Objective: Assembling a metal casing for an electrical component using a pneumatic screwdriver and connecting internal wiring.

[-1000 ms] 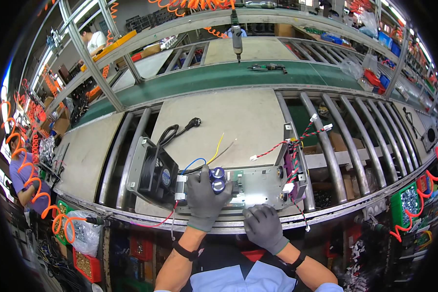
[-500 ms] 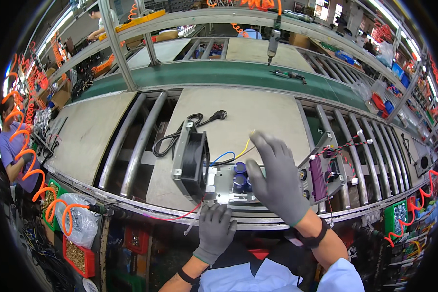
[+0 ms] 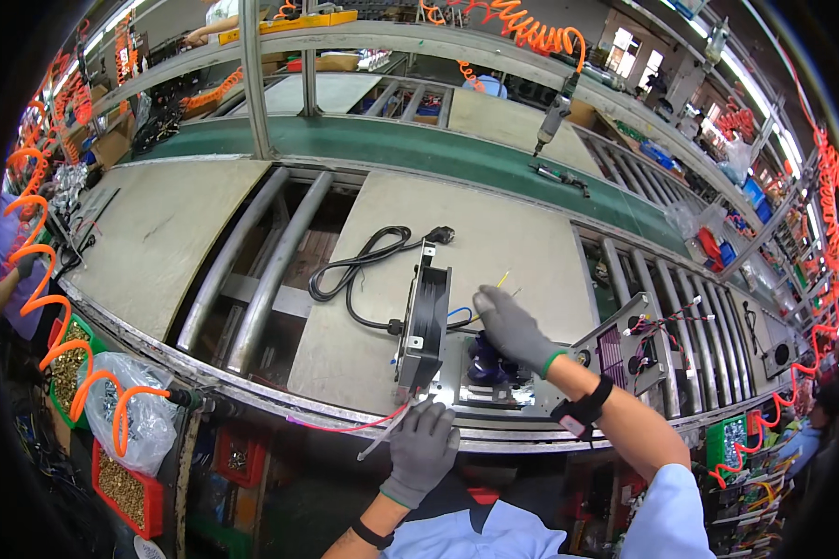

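An opened metal chassis (image 3: 452, 359) lies before me, with a black fan (image 3: 426, 312) upright at its left end. Blue-purple cylindrical parts (image 3: 488, 363) stand in its middle, partly under my right hand (image 3: 515, 328). That grey-gloved hand is closed around thin wires; a yellow wire (image 3: 503, 278) sticks out past its fingers, and a blue wire (image 3: 459, 310) runs toward it. My left hand (image 3: 421, 449), also gloved, is at the chassis's near edge below the fan, fingers curled on a whitish cable tie (image 3: 375, 447). A red wire (image 3: 345, 429) trails left from there.
A black power cord (image 3: 356, 265) loops behind the fan on the board (image 3: 531, 233). Metal rollers (image 3: 280, 270) flank the board. At right stands a panel with purple fins (image 3: 610, 359). A screwdriver (image 3: 555, 121) hangs above the green belt (image 3: 373, 140). Red bins (image 3: 126, 489) sit lower left.
The view has shifted. My right hand has lowered toward the chassis with the wires, and its fingers have drawn together. The fan end has turned slightly; my left hand stays at the near edge.
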Available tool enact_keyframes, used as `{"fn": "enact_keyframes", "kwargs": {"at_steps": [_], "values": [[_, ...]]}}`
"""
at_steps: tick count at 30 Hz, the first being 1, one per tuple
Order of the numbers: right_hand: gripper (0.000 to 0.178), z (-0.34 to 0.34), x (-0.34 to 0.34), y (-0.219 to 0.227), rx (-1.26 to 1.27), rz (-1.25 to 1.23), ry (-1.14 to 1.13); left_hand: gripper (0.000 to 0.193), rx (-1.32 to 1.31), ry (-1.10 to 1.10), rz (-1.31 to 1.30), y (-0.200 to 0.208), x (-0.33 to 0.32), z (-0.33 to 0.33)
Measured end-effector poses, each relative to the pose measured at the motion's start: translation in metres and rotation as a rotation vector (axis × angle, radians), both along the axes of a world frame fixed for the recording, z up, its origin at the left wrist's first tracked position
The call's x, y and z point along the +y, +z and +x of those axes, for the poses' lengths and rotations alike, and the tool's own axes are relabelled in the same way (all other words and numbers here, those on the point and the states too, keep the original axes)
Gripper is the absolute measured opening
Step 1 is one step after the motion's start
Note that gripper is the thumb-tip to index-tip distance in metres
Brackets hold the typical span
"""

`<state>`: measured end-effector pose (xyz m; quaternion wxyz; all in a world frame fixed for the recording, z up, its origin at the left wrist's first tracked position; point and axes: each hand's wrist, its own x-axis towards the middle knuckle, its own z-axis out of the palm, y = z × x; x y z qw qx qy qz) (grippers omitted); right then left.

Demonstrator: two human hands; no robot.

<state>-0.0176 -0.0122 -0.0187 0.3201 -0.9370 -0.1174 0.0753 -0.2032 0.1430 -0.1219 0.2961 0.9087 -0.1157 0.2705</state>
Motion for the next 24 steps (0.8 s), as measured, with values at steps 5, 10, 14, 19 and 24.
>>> {"fn": "enact_keyframes", "kwargs": {"at_steps": [5, 10, 14, 19, 24], "values": [[0.063, 0.017, -0.013, 0.005, -0.458, -0.162, 0.021, 0.031, -0.034, -0.003, 0.01, 0.003, -0.008, 0.005], [0.061, 0.008, -0.018, -0.017, -0.274, -0.072, 0.019, 0.032, -0.02, -0.043, -0.023, 0.0, -0.011, 0.009], [0.06, 0.008, -0.003, -0.003, -0.31, -0.184, 0.059, 0.032, -0.011, -0.042, -0.015, 0.002, -0.006, 0.011], [0.066, -0.004, -0.002, 0.004, -0.71, -0.181, 0.224, 0.032, 0.009, -0.032, -0.012, 0.009, -0.011, 0.009], [0.067, -0.007, -0.013, -0.014, -0.395, -0.307, 0.221, 0.033, 0.021, -0.065, 0.005, 0.001, -0.009, 0.009]]}}
